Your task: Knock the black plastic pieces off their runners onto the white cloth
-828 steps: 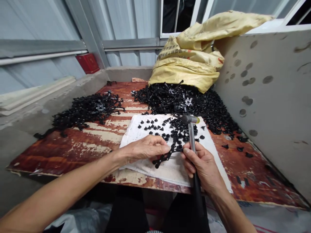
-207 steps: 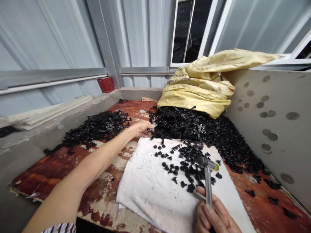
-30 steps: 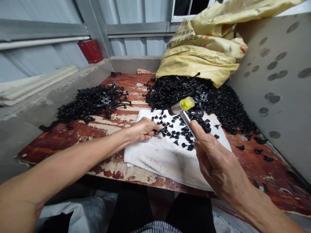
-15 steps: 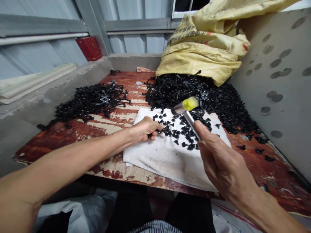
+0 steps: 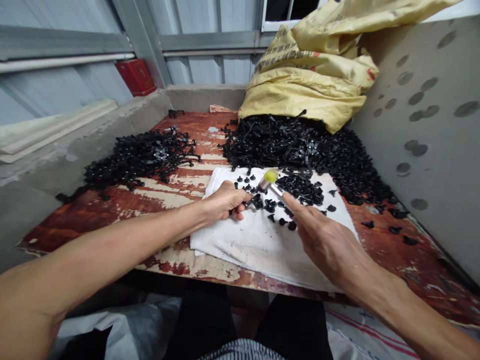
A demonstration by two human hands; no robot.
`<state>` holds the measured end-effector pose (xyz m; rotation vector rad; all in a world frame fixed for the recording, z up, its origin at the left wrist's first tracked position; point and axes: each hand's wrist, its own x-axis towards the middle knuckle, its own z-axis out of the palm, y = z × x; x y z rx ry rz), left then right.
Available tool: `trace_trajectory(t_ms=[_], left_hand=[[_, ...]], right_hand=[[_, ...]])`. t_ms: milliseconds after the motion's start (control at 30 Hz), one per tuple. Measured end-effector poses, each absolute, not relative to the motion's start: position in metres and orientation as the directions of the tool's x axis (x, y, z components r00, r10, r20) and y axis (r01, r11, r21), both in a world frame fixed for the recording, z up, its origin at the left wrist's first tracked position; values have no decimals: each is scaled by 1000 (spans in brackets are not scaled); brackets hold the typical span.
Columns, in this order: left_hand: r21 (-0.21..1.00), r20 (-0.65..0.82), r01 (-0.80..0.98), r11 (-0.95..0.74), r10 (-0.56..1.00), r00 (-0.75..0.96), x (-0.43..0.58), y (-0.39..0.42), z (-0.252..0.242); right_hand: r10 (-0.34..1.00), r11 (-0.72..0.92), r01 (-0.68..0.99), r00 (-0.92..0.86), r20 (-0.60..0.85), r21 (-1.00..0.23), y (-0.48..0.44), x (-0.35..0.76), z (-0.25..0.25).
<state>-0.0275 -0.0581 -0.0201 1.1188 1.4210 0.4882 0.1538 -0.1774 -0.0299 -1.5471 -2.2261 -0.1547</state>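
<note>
Two grips: your left hand (image 5: 227, 200) pinched a black part (image 5: 256, 198) over the white cloth (image 5: 247, 250), likely steadying it; your right hand (image 5: 318, 230) clasped the hammer (image 5: 270, 184).

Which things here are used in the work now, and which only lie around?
In use:
hammer in right hand
black part in left hand
white cloth
black pieces on it
black heap by yellow sack, probably

Apparently lying about:
red box
pale boards

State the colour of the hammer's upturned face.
Yellow: the hammer's upturned face shows best in the head view, though slightly blurred.
</note>
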Motion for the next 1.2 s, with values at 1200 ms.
trace_trajectory(t_ms=[1200], left_hand=[[854,-130,499,-147,868,479,-76,-99,-1]], right_hand=[[998,-57,-17,-2,-57,-998,-177,103,-39]])
